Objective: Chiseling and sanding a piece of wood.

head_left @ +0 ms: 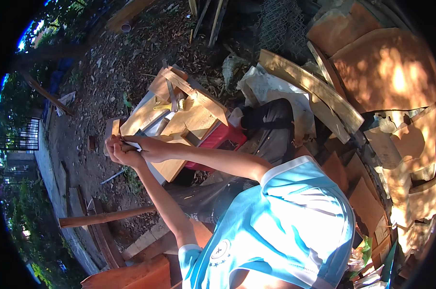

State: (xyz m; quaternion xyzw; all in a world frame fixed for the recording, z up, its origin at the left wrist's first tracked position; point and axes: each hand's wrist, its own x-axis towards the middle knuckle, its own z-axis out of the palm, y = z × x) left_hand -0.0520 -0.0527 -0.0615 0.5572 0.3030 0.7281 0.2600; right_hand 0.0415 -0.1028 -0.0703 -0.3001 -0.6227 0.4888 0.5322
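Observation:
My left hand (120, 152) and my right hand (151, 148) meet at the left edge of a wooden work surface. Closed fingers of my left hand grip a small light piece of wood (116, 127), which sticks up past them. My right hand is closed too, right against the left one. Between them shows a thin white and dark sliver (132, 144); its kind is unclear. Beyond the hands lie wooden boards (198, 115), a grey metal tool (170, 94) and a yellow-handled item (162, 106). A red plastic stool (223, 139) shows under the boards.
Long planks (309, 84) and brown sheets (386, 67) are piled at the right. Wire mesh (280, 29) stands at the back. Leaf-strewn soil (92, 96) spreads at the left. A wooden bar (107, 216) and an orange-brown sheet (131, 275) lie nearer.

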